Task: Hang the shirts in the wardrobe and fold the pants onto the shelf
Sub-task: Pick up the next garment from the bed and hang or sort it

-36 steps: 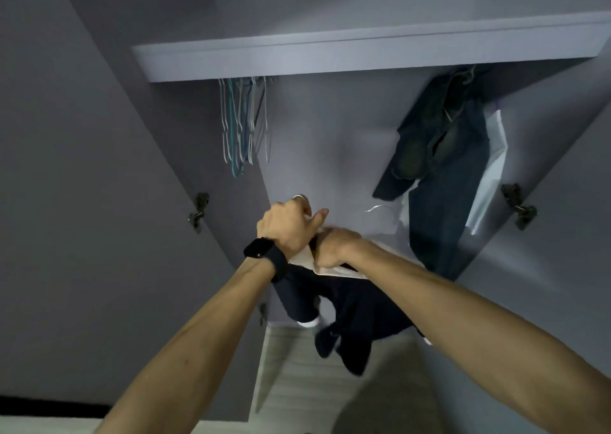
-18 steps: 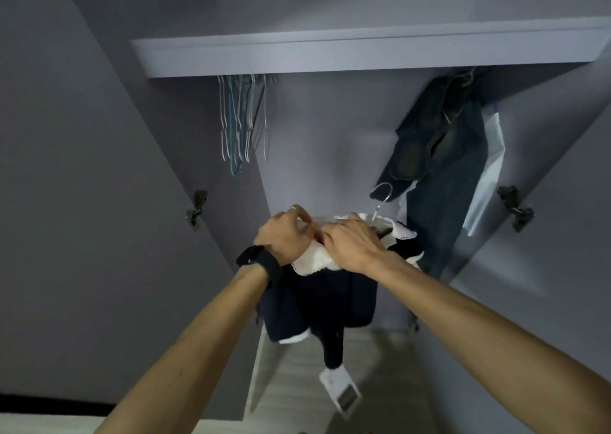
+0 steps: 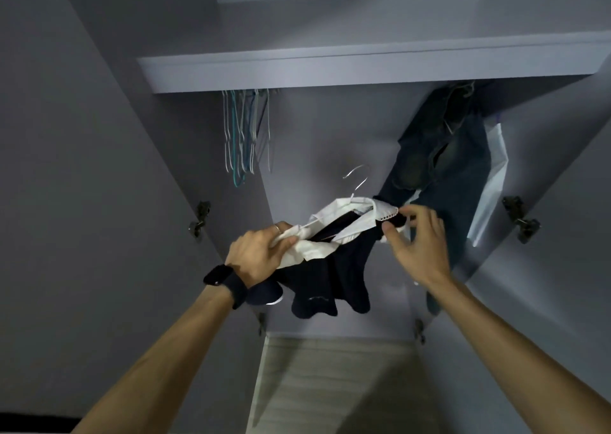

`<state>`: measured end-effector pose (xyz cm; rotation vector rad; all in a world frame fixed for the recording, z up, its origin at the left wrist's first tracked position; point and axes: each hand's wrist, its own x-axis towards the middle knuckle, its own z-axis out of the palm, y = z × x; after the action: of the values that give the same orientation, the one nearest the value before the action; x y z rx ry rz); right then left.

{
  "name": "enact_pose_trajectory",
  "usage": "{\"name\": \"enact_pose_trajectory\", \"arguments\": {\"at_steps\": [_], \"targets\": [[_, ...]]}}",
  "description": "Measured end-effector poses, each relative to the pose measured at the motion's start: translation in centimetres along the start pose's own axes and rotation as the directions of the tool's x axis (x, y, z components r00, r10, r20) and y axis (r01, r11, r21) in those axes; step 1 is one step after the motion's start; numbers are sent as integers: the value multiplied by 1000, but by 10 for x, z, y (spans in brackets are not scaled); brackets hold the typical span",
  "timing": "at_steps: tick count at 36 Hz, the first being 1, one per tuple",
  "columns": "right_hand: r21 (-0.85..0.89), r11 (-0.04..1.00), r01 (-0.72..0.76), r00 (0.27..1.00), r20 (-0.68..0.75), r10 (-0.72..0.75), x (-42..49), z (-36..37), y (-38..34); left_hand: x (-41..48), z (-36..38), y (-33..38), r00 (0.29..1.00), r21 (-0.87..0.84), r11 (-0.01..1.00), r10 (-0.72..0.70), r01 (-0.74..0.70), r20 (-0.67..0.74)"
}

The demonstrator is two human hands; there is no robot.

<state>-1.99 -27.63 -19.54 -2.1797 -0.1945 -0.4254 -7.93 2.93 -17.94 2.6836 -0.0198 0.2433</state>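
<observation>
Clutching shirt point(image 3: 330, 275) collar in left hand point(image 3: 258, 255) grip, right hand point(image 3: 421, 245) apparently pinching shoulder

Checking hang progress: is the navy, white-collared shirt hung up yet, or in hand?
In hand, not hung. Its hanger hook sticks up free below the shelf; the left hand grips the shirt collar.

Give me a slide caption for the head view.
Left hand grips the white-collared navy shirt on a silver wire hanger; right hand pinches its shoulder.
</observation>
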Motion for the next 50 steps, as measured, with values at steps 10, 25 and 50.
{"name": "enact_pose_trajectory", "arguments": {"at_steps": [10,25,50], "targets": [[-138,959,247,871,465,-158,54,12,-17,4,-33,-1,997,149,987,46,-54,54],[189,981,50,905,408,-125,27,37,-26,30,-28,37,991,192,981,0,-27,135],[-130,991,42,888,458,23,7,16,1,42,-19,22,986,-36,993,-104,109,132]]}}
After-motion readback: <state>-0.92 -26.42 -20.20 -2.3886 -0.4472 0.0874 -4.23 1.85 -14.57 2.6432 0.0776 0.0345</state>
